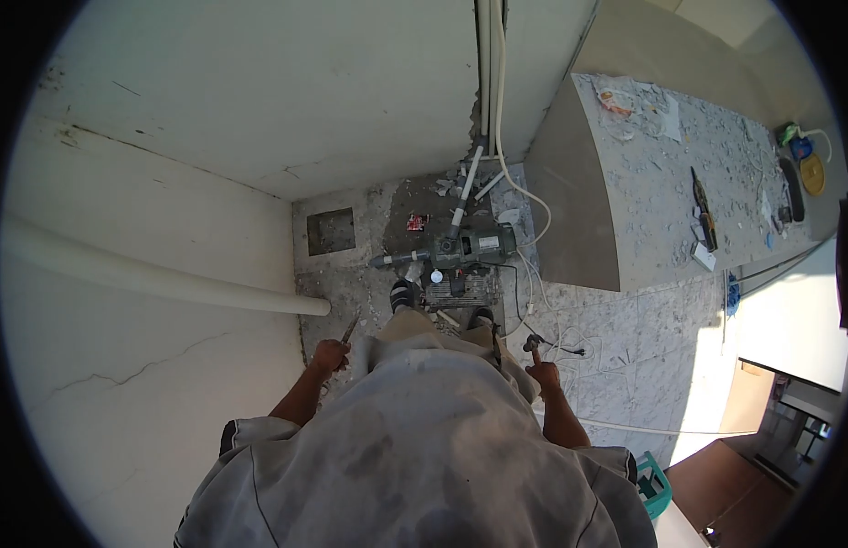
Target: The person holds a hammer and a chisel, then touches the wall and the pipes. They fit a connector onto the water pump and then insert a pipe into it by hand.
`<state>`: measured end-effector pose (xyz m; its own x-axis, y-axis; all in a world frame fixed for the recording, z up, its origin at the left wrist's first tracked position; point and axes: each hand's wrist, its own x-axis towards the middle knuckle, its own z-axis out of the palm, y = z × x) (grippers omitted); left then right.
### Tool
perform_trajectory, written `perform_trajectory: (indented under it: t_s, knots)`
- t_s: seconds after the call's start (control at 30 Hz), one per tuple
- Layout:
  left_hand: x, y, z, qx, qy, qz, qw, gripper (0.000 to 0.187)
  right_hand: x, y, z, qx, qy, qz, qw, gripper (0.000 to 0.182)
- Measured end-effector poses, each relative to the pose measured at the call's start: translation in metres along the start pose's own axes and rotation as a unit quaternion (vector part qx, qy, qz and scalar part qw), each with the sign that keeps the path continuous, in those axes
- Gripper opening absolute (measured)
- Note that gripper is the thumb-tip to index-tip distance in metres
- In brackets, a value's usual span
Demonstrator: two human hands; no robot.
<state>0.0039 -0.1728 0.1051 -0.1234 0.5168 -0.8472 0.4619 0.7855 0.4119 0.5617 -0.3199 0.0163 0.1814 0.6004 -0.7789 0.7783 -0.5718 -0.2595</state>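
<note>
Left hand [331, 354]: grip is closed around a slim chisel-like tool [352, 328], tip angled far and right, held near the left wall [141, 411]. Right hand [545, 375]: grip is closed around a hammer-like tool [533, 343], head on the far side of the fist; loose cables [565, 350] are strewn on the floor [643, 333] just right of it. The two tools are held well apart, one on each side of the body. Pump [485, 244] with round gauge [437, 276] is seated beyond the feet, joined to pipe [465, 194] led toward the far wall. Red packet [418, 222] is seen just left of it; square recess [331, 232] is cut farther left. Right side: bench [570, 210] is littered with debris; long dark-and-yellow tool [704, 210] and small white box [704, 256] are placed on it.
</note>
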Motion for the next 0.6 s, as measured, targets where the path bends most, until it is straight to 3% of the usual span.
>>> perform_trajectory:
  t_s: [0.27,0.37,0.6]
  knots:
    - [-0.013,-0.014,0.009,-0.031,0.011,-0.032,0.999,0.033,0.013,0.001,-0.005,-0.076,0.021,-0.056,0.995,0.071]
    - [-0.018,-0.016,0.011,-0.029,0.010,-0.044,0.999,0.032,0.015,-0.002,-0.010,-0.026,-0.012,-0.023,0.999,0.072]
    - [-0.021,-0.013,0.014,-0.020,0.016,-0.056,0.998,0.032,0.023,0.003,-0.008,-0.065,-0.004,-0.050,0.997,0.075]
